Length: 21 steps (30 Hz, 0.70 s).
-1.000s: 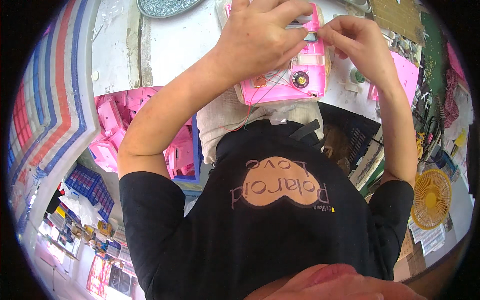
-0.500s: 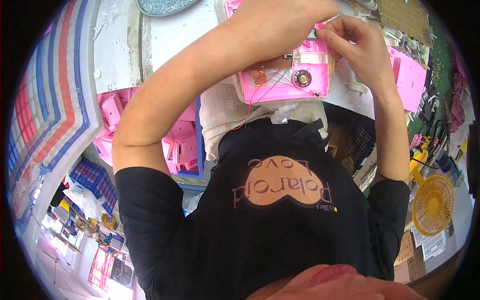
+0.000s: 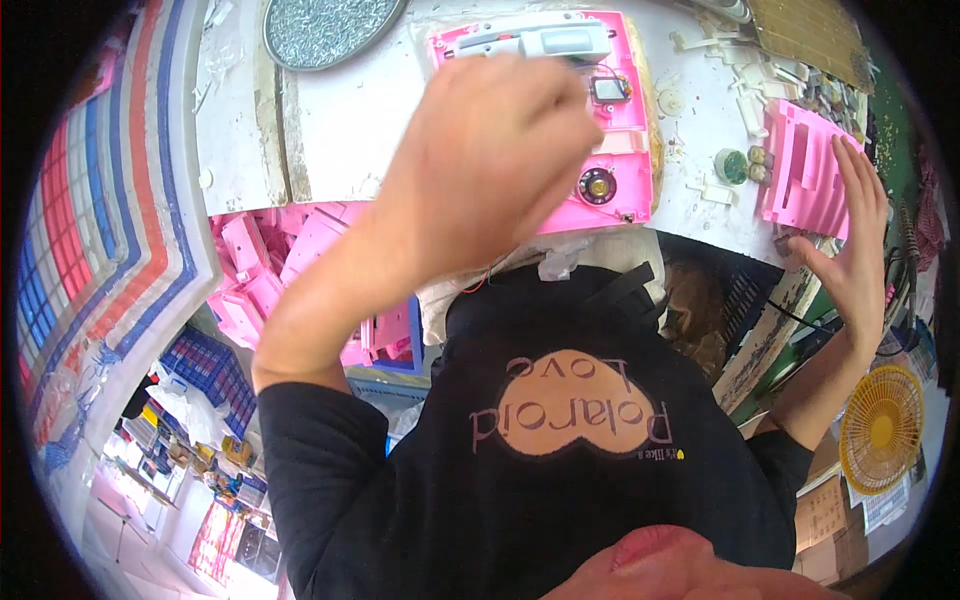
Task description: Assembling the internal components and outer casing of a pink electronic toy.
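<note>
A pink plastic casing [image 3: 640, 60] lies open on the table in front of me. In it are a round black speaker [image 3: 598, 186], a small module with a grey face [image 3: 608, 90] and a grey-white part [image 3: 560, 42] along the far side. My left hand [image 3: 490, 160] is over the casing's left half, slightly blurred, with its fingers curled; whatever they hold, if anything, is hidden. To the right, my right hand [image 3: 855, 255] has its fingers and thumb spread around the edge of a slotted pink panel [image 3: 805, 170]; I cannot tell whether it touches.
A round tray of small metal screws [image 3: 335, 25] stands at the far left. Pink plastic parts [image 3: 250, 285] fill a blue crate beside my left arm. A small green-topped round thing [image 3: 732, 166] and white scraps lie right of the casing. A yellow fan [image 3: 881, 430] stands at the right.
My right hand has left the casing and moved right to the pink panel, its fingers spreading. My left hand has drawn back nearer and to the left, uncovering the far part of the casing.
</note>
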### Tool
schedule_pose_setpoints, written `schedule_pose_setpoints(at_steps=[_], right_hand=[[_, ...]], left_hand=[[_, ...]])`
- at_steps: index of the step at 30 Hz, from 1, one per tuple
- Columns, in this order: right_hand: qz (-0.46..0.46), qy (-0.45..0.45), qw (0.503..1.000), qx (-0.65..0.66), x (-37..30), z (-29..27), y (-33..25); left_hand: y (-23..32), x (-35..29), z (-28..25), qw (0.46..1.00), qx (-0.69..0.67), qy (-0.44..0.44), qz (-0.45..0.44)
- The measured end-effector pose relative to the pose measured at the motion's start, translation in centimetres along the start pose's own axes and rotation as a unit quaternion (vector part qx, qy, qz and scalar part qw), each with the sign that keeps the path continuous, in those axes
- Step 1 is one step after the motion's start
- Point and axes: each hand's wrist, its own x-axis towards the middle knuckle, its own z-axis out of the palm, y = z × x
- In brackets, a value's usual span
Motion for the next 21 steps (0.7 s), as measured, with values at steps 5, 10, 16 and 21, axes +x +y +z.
schedule_pose_setpoints(at_steps=[5, 10, 16, 21], right_hand=[[0.021, -0.026, 0.999, -0.01, 0.4, 2.1, 1.1], [-0.02, -0.018, 1.0, -0.015, 1.3, 1.9, 1.6], [-0.058, 0.027, 0.996, 0.054, 0.3, 1.3, 0.9], [-0.043, 0.044, 0.992, 0.111, 0.1, 0.5, 0.5]], left_hand=[[3.4, -3.3, 1.7, 0.998, 0.033, 0.038, -0.041], [4.0, -2.9, 2.3, 0.996, 0.056, 0.055, -0.036], [4.6, -2.2, 2.1, 0.994, -0.026, 0.102, -0.029], [10.1, 4.0, 5.6, 0.927, -0.35, -0.022, -0.131]])
